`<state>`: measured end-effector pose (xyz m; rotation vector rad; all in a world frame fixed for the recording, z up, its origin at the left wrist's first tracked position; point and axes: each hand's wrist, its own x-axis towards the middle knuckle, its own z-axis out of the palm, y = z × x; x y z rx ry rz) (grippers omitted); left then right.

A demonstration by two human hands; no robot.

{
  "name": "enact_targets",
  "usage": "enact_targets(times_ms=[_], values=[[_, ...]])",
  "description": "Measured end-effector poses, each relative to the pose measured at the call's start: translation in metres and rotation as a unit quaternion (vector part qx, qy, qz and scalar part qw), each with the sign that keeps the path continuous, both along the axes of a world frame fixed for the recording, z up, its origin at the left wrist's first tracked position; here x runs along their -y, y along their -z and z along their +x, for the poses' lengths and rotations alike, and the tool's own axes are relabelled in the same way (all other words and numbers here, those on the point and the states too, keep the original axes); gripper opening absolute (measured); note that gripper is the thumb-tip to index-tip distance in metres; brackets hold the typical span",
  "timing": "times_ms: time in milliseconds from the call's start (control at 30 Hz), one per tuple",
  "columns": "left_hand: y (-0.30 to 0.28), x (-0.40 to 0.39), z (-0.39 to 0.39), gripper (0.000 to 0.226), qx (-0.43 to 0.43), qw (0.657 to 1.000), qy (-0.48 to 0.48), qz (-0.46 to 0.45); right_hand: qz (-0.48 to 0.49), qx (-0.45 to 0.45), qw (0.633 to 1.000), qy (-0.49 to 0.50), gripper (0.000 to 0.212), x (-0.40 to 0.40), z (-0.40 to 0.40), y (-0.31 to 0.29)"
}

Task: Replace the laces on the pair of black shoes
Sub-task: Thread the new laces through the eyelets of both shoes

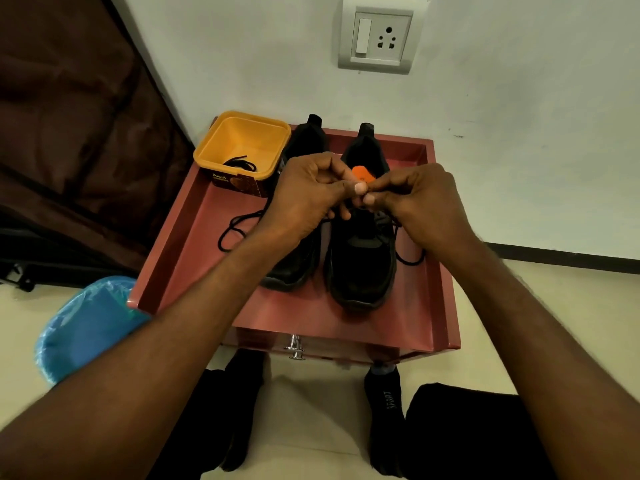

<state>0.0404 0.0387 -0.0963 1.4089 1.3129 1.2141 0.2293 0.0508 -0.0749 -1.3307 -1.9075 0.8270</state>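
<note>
Two black shoes stand side by side on a red tray-top stand (194,233). The left shoe (298,261) is partly hidden by my left forearm. The right shoe (362,258) has an orange tongue label (362,173). My left hand (308,192) and my right hand (412,199) meet above the right shoe's throat, fingertips pinched together on its black lace. A lace loop (410,258) hangs off that shoe's right side. Another black lace (235,230) trails on the tray left of the left shoe.
A yellow tub (242,147) at the tray's back left holds a coiled black lace (240,164). A blue bag (79,327) lies on the floor at the left. A wall socket (379,38) is above. My feet in black socks (384,414) stand below the stand's drawer knob (295,346).
</note>
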Motion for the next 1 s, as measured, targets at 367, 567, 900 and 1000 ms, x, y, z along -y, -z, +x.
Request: enact_targets(times_ms=[367,567,900,1000], values=[[0.012,-0.009,-0.002,0.053,-0.375,0.924,0.032,0.067,-0.007,0.136,0.989,0.055,0.015,-0.001,0.001,0.013],[0.018,-0.011,-0.003,0.052,-0.345,0.937,0.027,0.058,0.029,0.195,0.978,0.069,0.020,0.003,-0.007,0.017],[0.021,-0.008,-0.005,0.051,-0.320,0.946,0.014,0.052,0.039,0.225,0.970,0.088,0.022,0.007,-0.015,0.021],[0.021,-0.008,-0.005,0.049,-0.312,0.948,0.013,0.056,0.037,0.218,0.971,0.088,0.023,0.007,-0.017,0.022]])
